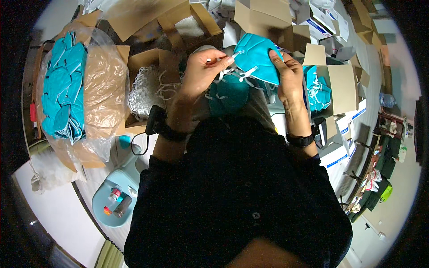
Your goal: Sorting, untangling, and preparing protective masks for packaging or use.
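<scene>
Up in front of me, my right hand grips a teal folded face mask by its right edge, thumb on the near face. The fingers of my left hand pinch a thin white strap at the mask's left edge. Another short white strap end shows near the mask's lower edge. Below, on my lap, lie more teal masks with white straps, partly shadowed. I wear dark bands on both wrists.
At left, a plastic-lined carton holds many teal masks. Beside it stands a box of tangled white straps. At right, an open carton contains strapped masks. A pale blue stool carries small bottles. More open cartons lie ahead.
</scene>
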